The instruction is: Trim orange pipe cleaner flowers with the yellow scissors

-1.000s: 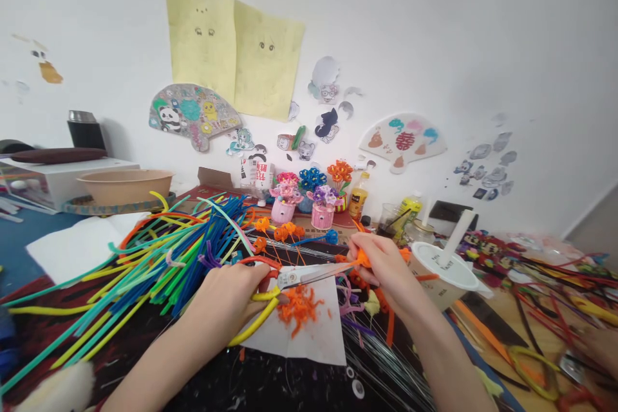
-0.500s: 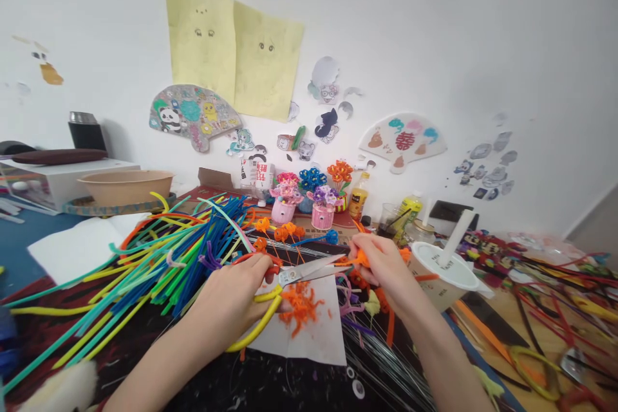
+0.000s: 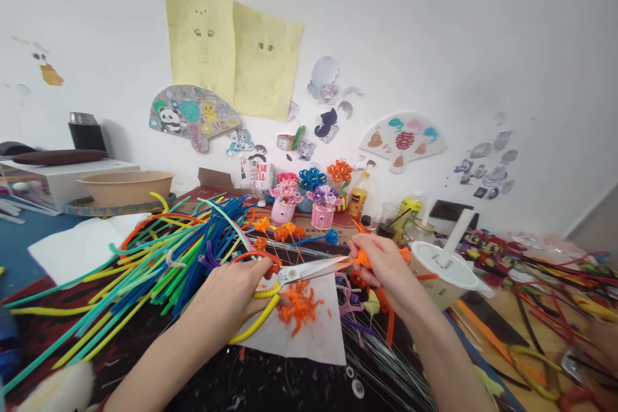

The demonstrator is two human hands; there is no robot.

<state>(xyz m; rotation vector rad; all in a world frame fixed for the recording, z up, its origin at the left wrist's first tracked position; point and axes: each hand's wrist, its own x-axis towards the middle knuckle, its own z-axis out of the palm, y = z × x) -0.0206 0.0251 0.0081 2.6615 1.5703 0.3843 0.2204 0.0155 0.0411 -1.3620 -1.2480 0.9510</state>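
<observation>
My left hand (image 3: 236, 290) grips a pair of scissors (image 3: 313, 269) with red and yellow handles. The blades lie nearly together, and their tips reach the orange pipe cleaner (image 3: 360, 259) pinched in my right hand (image 3: 383, 264). How much of that pipe cleaner lies inside my right fingers is hidden. Below the blades, orange fuzz clippings (image 3: 300, 312) are heaped on a white paper sheet (image 3: 318, 347). Just behind, several orange pipe-cleaner flowers (image 3: 287, 232) on thin wires and a blue one (image 3: 331, 237) lie on the table.
Left of my hands spreads a big bundle of coloured pipe cleaners (image 3: 193, 270). To the right stand a lidded paper cup (image 3: 437, 290) and, beyond it, loose stems (image 3: 545, 309). Small flower pots (image 3: 323, 215) and an amber bottle (image 3: 358, 196) line the back. Thin wires (image 3: 386, 360) lie in front.
The scissor blades have closed from slightly apart to nearly together at the orange pipe cleaner, and the yellow handle has swung up a little. My right hand has hardly moved.
</observation>
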